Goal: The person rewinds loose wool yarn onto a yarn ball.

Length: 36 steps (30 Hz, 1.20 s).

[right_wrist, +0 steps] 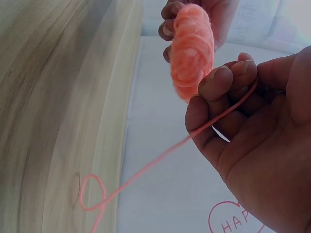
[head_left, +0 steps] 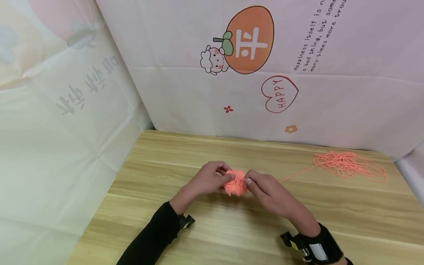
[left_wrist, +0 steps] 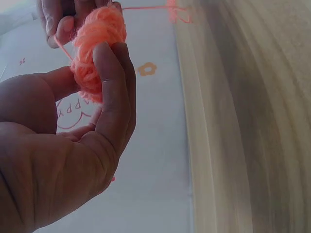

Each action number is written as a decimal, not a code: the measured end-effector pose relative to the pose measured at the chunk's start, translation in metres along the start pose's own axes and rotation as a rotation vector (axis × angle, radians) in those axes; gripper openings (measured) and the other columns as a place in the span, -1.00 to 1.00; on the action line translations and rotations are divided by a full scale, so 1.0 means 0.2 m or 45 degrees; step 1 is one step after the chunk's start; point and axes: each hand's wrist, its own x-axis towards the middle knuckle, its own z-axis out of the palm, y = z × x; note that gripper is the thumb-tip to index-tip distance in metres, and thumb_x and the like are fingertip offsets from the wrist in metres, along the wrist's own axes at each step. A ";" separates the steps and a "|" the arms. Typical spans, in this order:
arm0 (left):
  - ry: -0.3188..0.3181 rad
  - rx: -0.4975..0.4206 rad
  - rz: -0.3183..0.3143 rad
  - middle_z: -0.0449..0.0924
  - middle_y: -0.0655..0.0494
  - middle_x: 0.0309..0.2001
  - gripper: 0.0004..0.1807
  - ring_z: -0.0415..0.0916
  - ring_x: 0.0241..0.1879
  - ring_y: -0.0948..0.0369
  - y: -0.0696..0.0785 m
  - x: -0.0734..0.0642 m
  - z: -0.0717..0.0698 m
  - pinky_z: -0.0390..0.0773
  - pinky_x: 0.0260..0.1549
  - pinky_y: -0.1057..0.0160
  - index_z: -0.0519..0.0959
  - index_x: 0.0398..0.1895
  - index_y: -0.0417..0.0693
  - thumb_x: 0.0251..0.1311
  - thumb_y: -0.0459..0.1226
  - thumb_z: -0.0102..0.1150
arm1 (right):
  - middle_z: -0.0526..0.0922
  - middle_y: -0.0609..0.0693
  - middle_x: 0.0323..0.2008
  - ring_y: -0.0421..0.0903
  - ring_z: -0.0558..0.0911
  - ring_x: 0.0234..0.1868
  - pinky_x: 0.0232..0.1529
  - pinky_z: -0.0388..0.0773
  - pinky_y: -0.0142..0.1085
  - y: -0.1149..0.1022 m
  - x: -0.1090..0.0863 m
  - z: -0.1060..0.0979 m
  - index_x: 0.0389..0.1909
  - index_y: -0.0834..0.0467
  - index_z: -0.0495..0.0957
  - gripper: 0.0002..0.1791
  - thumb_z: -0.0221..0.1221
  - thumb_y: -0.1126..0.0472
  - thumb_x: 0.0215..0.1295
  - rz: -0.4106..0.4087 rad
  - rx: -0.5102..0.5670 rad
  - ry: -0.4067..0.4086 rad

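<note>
Left hand (head_left: 211, 179): gripping yarn ball (head_left: 236, 184), above counter (head_left: 149, 158).
Right hand (head_left: 272, 194): pinching strand (right_wrist: 155, 160), beside ball.
Loose yarn (head_left: 346, 163): heaped on counter, far right.
Winding: apparently the step in hand.
Next wrap: likely calls for light tension, ball steady.

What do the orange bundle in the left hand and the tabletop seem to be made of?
Orange bundle: soft, matte yarn, probably acrylic or wool; its wound strands have fuzzy edges.
Tabletop: wood or wood-look laminate, smooth with a faint sheen; long grain streaks run across it, though whether real or printed I can't tell.
</note>
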 end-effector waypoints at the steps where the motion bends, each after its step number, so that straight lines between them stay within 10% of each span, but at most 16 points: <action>1: 0.014 -0.014 0.005 0.57 -0.01 -0.23 -0.79 0.61 -0.46 0.06 0.00 0.00 -0.01 0.66 -0.44 0.02 0.57 -0.14 -0.03 0.28 -0.12 0.23 | 0.30 -0.19 -0.59 -0.28 0.25 -0.63 -0.60 0.29 -0.40 0.00 0.00 0.00 -0.31 -0.05 0.37 -0.76 -0.19 0.13 0.60 -0.006 0.003 0.003; 18: 0.191 -0.215 0.137 0.60 -0.01 -0.15 -0.76 0.63 -0.31 0.09 0.04 0.01 -0.09 0.64 -0.30 -0.04 0.56 -0.08 -0.08 0.30 -0.15 0.22 | 0.29 -0.23 -0.58 -0.32 0.26 -0.60 -0.58 0.28 -0.40 0.03 0.00 0.03 -0.34 -0.12 0.36 -0.75 -0.17 0.14 0.59 0.015 -0.007 -0.030; 26: -0.114 -0.499 0.225 0.56 -0.16 -0.08 -0.66 0.62 -0.24 0.01 0.08 -0.02 -0.07 0.64 -0.24 0.00 0.49 0.06 -0.22 0.35 -0.19 0.16 | 0.34 -0.22 -0.57 -0.31 0.32 -0.58 -0.54 0.38 -0.37 0.05 0.00 0.04 -0.26 -0.13 0.43 -0.74 -0.20 0.04 0.60 0.065 0.005 -0.089; 36: -0.376 -0.361 0.280 0.64 -0.09 -0.19 -0.79 0.60 -0.28 0.09 0.10 -0.05 0.03 0.64 -0.31 0.02 0.55 -0.03 -0.14 0.31 -0.29 0.20 | 0.56 -0.22 -0.31 -0.26 0.53 -0.34 -0.37 0.53 -0.34 0.10 -0.01 0.04 -0.07 -0.07 0.51 -0.88 0.05 0.19 0.49 -0.042 0.119 -0.085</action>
